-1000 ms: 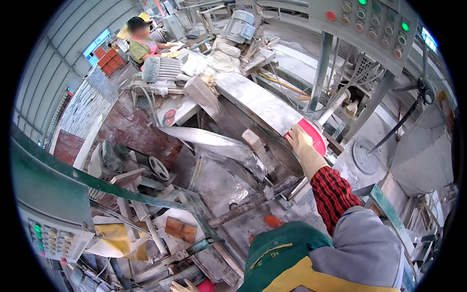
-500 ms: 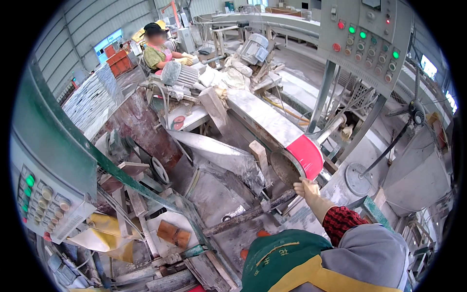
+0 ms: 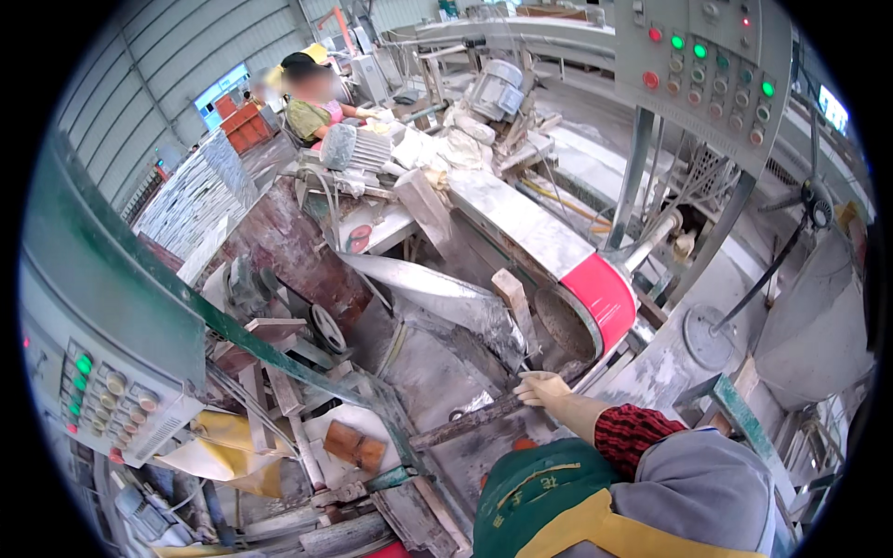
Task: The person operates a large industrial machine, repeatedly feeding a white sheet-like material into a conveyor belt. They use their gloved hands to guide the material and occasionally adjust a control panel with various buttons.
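My right hand [image 3: 542, 389], in a cream glove and a red-and-black checked cuff, reaches in from the lower right. Its fingers are drawn together beside the lower tip of a dusty, curved metal sheet [image 3: 433, 290]. Whatever they grip, if anything, is too small to make out. Just beyond the hand stands a pale wooden block [image 3: 514, 305], and below it runs a dirt-caked bar [image 3: 465, 426]. The rounded red end [image 3: 609, 299] of a long machine cover lies up and to the right. My left hand is out of view.
Button panels stand at the left [image 3: 107, 405] and upper right [image 3: 702, 79]. A green diagonal beam [image 3: 279, 356] crosses the left side. A co-worker [image 3: 312, 112] is by a ribbed motor [image 3: 356, 149] at the back. A fan [image 3: 817, 203] stands on the right.
My right hand has left the lower edge of the red cover end and moved left and slightly down to the metal sheet's tip. The whole view has shifted slightly.
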Tool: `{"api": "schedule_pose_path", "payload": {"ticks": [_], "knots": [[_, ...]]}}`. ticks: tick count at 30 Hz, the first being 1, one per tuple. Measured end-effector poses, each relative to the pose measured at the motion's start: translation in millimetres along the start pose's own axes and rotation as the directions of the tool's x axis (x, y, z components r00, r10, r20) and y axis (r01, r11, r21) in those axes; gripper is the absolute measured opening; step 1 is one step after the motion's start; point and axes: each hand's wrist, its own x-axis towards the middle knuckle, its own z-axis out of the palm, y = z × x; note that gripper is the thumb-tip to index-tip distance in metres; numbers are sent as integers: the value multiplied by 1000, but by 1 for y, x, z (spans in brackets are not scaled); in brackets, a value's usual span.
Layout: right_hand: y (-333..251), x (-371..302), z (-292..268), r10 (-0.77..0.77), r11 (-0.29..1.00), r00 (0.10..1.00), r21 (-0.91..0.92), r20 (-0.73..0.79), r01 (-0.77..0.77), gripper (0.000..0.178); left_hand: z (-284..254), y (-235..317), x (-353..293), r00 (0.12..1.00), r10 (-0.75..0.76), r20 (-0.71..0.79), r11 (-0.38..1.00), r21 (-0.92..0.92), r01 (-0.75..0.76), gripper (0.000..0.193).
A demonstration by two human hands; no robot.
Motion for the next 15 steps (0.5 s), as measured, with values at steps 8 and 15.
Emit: {"api": "schedule_pose_path", "payload": {"ticks": [8,15], "knots": [[34,-2,60,173,983,905,-128,388,-133,33,-33,58,-49,969,155,193,837,-546,-25,69],[5,-58,95,255,946,850,-302,460,-120,49,-102,268,-12,619,519,589,279,-802,529,62]]}}
